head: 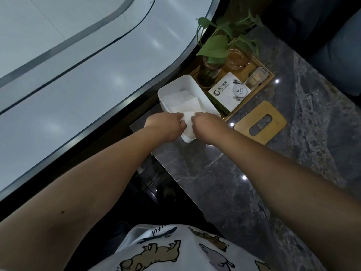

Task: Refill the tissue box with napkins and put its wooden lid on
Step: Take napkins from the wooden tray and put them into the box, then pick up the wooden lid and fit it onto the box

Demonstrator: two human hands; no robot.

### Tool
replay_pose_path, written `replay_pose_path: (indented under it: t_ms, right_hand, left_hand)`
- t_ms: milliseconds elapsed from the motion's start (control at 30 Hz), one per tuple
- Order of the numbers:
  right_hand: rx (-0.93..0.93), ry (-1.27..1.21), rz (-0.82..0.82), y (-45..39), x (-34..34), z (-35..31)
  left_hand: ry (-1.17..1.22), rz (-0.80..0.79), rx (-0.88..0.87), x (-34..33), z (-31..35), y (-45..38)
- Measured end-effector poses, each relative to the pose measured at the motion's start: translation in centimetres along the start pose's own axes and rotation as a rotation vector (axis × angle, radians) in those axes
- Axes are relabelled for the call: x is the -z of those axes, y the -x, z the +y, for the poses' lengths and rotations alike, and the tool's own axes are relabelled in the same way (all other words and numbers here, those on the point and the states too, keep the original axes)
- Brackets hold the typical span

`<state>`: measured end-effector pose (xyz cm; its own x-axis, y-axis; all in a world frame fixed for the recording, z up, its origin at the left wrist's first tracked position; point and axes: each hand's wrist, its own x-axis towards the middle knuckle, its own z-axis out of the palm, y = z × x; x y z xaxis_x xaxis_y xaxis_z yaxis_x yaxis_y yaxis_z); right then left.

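Observation:
A white tissue box [172, 86] stands open near the left edge of a dark marble table [224, 173]. White napkins [182, 101] lie inside it. Over the box's near end, my left hand [166, 125] and my right hand [207, 127] pinch the same stack of napkins [188, 121] from either side. The wooden lid [260, 122], with its oval slot, lies flat on the table to the right of the box, apart from both hands.
Behind the box sits a wooden tray [270, 78] holding a potted green plant [213, 55], a glass jar [235, 58], a white printed card [227, 91] and a toothpick holder [256, 77]. A curved glass railing [78, 122] runs along the left.

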<state>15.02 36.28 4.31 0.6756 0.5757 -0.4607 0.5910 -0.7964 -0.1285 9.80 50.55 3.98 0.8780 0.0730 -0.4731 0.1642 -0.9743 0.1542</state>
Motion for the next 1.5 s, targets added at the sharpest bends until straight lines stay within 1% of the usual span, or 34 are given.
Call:
replay_pose_path:
  t_ms: [167,300,333,367,467,567,633,733,800,833,933,1033,1133,1300,1500]
  right_hand:
    - [-0.014,0.008,-0.026,0.2,0.2,-0.1]
    - [-0.11,0.116,-0.172,0.0,1.4,-1.0]
    - [-0.128,0.121,-0.161,0.0,1.6,-1.1]
    - [-0.121,0.112,-0.106,0.1,1.7,-1.1]
    - [-0.007,0.081,0.169,1.4,2.1,-0.8]
    - [0.013,0.013,0.281,3.6,2.7,0.1]
    - [-0.006,-0.008,0.382,5.2,2.6,1.2]
    - [-0.051,0.001,0.558,8.2,2.0,3.1]
    - [-0.11,0.002,0.676,10.3,1.3,4.2]
    - [-0.147,0.009,0.701,11.3,0.8,4.7]
    - [-0.244,0.007,0.666,14.4,-1.0,6.1]
    - [-0.334,-0.001,0.582,17.3,-2.9,7.4]
    - [-0.406,-0.022,0.522,19.7,-4.9,8.6]
    - [-0.466,-0.071,0.473,22.9,-7.5,10.1]
    - [-0.486,-0.06,0.468,24.0,-9.1,10.8]
  left_hand:
    - [-0.002,0.017,-0.018,0.2,-0.1,0.2]
    - [-0.007,0.061,-0.043,0.8,0.0,0.6]
    - [0.0,0.073,-0.045,0.9,0.0,0.7]
    - [0.005,0.086,-0.044,1.0,0.0,0.8]
    - [-0.013,0.133,-0.04,1.3,-0.1,1.3]
    - [-0.064,0.212,-0.062,1.9,0.4,2.4]
    - [-0.084,0.313,-0.093,2.7,1.0,3.2]
    - [-0.167,0.532,-0.241,3.6,2.5,4.1]
    - [-0.213,0.602,-0.36,3.4,3.9,4.5]
    - [-0.211,0.608,-0.416,3.3,4.7,4.6]
    - [-0.219,0.571,-0.522,2.7,7.6,5.1]
    - [-0.268,0.47,-0.57,1.6,10.5,5.4]
    - [-0.345,0.437,-0.606,0.3,12.8,5.5]
    - [-0.404,0.383,-0.626,-1.3,15.6,6.1]
    - [-0.417,0.339,-0.579,-2.7,16.6,6.0]
